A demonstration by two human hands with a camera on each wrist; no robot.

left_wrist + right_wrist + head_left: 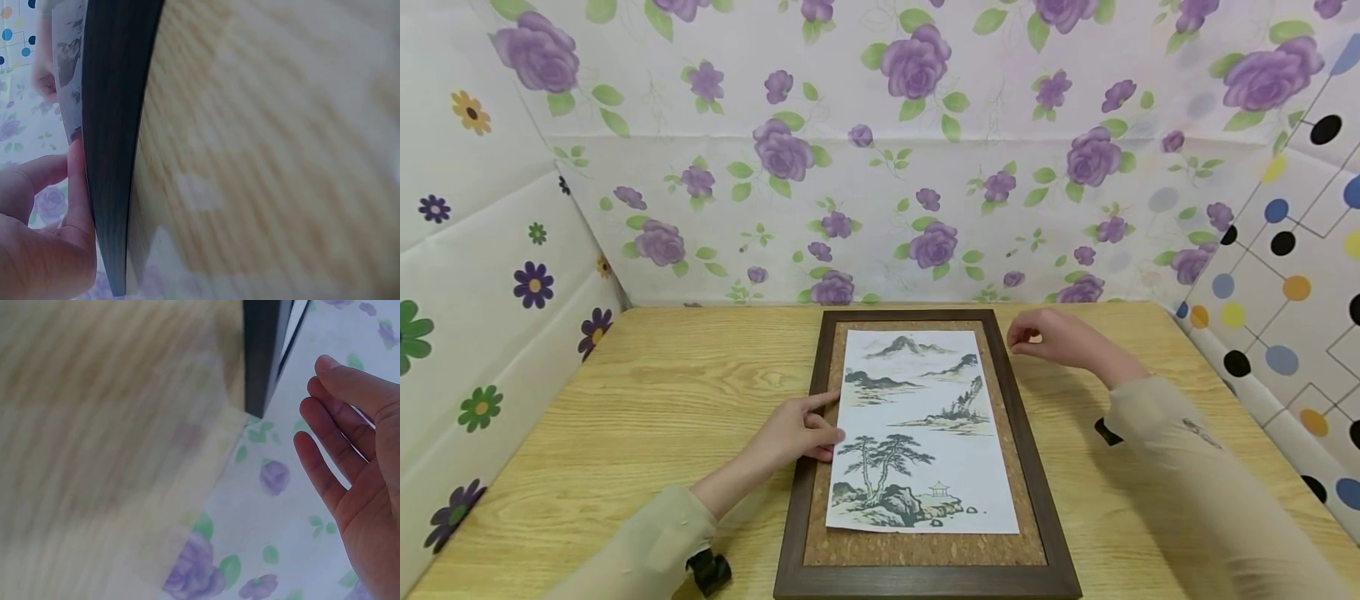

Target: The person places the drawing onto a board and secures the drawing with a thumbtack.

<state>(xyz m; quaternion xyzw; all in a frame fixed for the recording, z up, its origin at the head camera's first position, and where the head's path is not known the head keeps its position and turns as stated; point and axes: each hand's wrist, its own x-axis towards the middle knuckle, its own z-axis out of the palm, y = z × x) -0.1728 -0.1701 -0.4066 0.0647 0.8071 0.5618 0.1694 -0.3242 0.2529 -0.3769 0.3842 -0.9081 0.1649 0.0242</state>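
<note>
A sheet of paper printed with an ink landscape [917, 429] lies on the cork board [925, 550] inside a dark brown frame [1026, 433]. At the sheet's left edge rests my left hand [801, 429], its index finger stretched across the frame and its thumb touching the paper. The left wrist view shows the fingers of this left hand [53, 225] along the frame's side [115, 125]. My right hand [1052, 337] hovers beside the frame's upper right corner, fingers loosely bent. In the right wrist view the right hand [356, 437] shows nothing between its fingers.
The board lies on a light wood-grain table [700, 375]. Behind it rises a backdrop with purple roses [917, 167]. A flowered sheet [475, 292] borders the left side, and a dotted sheet [1292, 333] the right. Black straps [709, 572] show at both wrists.
</note>
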